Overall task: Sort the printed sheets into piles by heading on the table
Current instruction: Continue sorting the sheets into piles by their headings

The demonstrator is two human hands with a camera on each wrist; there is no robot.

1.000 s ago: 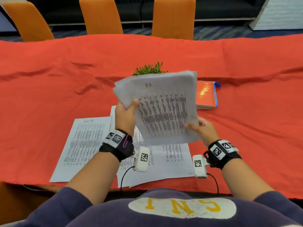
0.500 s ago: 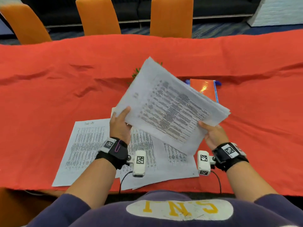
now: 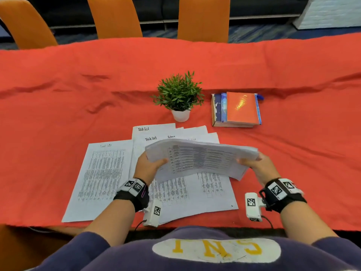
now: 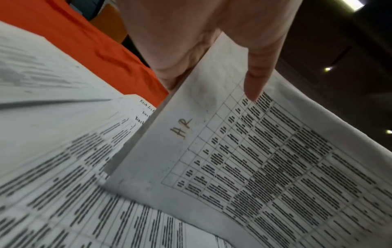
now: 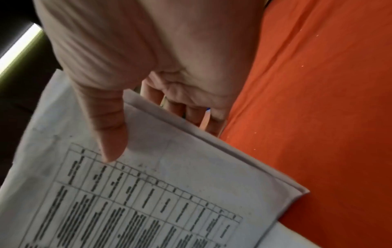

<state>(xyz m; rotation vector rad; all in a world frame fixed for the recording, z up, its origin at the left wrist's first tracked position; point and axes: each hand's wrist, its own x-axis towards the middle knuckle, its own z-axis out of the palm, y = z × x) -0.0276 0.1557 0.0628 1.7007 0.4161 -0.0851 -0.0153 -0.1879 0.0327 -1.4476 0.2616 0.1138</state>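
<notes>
I am seeing a small potted plant (image 3: 179,96) standing at 12 o'clock on the red-draped table (image 3: 58,118), a stack of books (image 3: 237,110) lying just right of it, and three orange chairs (image 3: 204,18) waiting beyond.

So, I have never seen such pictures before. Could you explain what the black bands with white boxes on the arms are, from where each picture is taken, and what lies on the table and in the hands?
No machine works here: a person sorts papers with bare hands. The white boxes on the wrist bands are small cameras. The wide picture comes from a camera on the head; the two close pictures look along each hand.

The left hand and right hand grip a stack of printed sheets above the table, thumbs on top. The left wrist view shows its top sheet headed "HR".

On the red tablecloth lie one sheet and beside it a fanned pile, some headed "Task list". Behind stand a small potted plant and stacked books.
</notes>
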